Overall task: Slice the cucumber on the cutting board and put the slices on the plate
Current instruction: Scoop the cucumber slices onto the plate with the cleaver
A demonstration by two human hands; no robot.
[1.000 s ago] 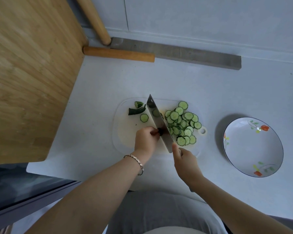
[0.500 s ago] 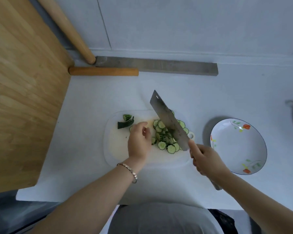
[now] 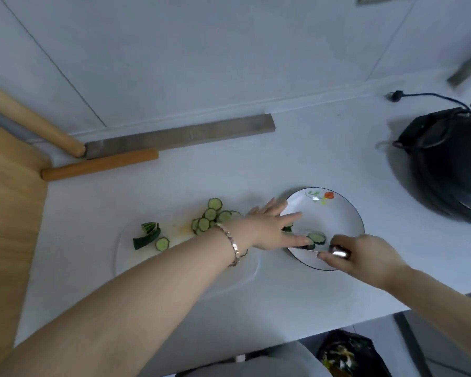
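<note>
Fingers (image 3: 291, 216) of the left hand (image 3: 269, 231) are lying straight and spread over the plate (image 3: 340, 217) at its 9 o'clock rim, their tips meeting a few cucumber slices (image 3: 316, 237) that are sitting on the knife (image 3: 337, 251) blade at the plate's 7 o'clock side. The right hand (image 3: 365, 258) is curling tightly round the knife handle at the plate's 5 o'clock edge, the 2 hands being near each other but apart. At 9 o'clock from the plate, a heap of slices (image 3: 210, 219) is lying on the cutting board (image 3: 174, 270), with 2 dark cucumber ends (image 3: 147, 235) sitting at the board's 10 o'clock corner.
</note>
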